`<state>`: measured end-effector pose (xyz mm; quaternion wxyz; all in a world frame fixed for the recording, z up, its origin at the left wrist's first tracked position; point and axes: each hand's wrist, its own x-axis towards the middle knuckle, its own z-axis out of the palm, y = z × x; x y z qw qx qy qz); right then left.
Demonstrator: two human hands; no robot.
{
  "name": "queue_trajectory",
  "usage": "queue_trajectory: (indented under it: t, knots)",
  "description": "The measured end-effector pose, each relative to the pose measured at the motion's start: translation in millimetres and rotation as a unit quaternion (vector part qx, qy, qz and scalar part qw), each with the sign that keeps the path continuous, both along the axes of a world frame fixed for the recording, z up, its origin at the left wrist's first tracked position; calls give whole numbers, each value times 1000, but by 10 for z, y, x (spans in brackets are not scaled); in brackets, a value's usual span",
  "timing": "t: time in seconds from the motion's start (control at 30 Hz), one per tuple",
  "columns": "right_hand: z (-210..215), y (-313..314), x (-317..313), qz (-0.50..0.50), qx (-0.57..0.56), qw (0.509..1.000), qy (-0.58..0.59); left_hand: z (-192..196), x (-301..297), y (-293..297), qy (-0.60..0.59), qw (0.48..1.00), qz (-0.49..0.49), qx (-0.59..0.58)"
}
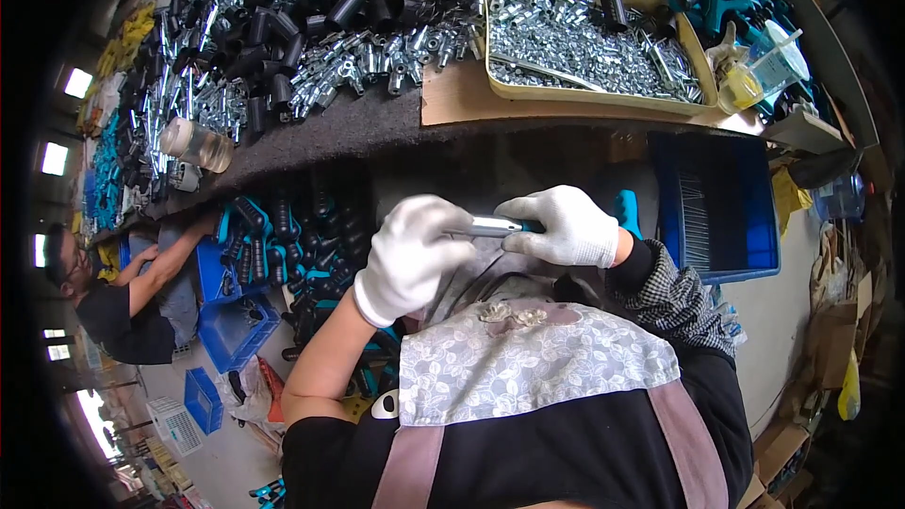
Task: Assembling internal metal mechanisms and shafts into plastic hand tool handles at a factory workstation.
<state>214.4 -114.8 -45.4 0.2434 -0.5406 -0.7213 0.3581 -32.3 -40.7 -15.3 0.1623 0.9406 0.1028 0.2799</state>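
Both my hands wear white knit gloves and meet just below the table edge. My left hand [410,259] is closed around one end of a shiny metal tube [492,226]. My right hand [564,224] grips the tube's other end, where a teal and black handle part [625,210] sticks out to the right. The tube lies roughly level between the two hands, above my lap and patterned apron [528,358].
A beige tray [693,57] of silver metal fittings sits on the table, with heaps of black sleeves [273,47] and springs beside it. A blue crate [716,203] stands to my right. Blue bins of handles [240,250] are at left, where another person [123,292] sits.
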Motion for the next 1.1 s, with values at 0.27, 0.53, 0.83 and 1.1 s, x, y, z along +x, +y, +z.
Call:
queue_trajectory:
  t: [0.27, 0.53, 0.83, 1.1]
  knots:
    - [44, 22, 27, 29, -14, 999, 32, -138, -21, -10, -6, 961, 78, -267]
    - [-18, 41, 55, 17, 45, 999, 15, -79, -12, 43, 26, 868, 121, -481]
    - [-20, 77, 158, 59, -96, 988, 108, -148, 92, 18, -66, 986, 54, -145]
    - [-146, 212, 251, 251, -346, 828, 363, 137, 142, 38, -20, 988, -153, 6]
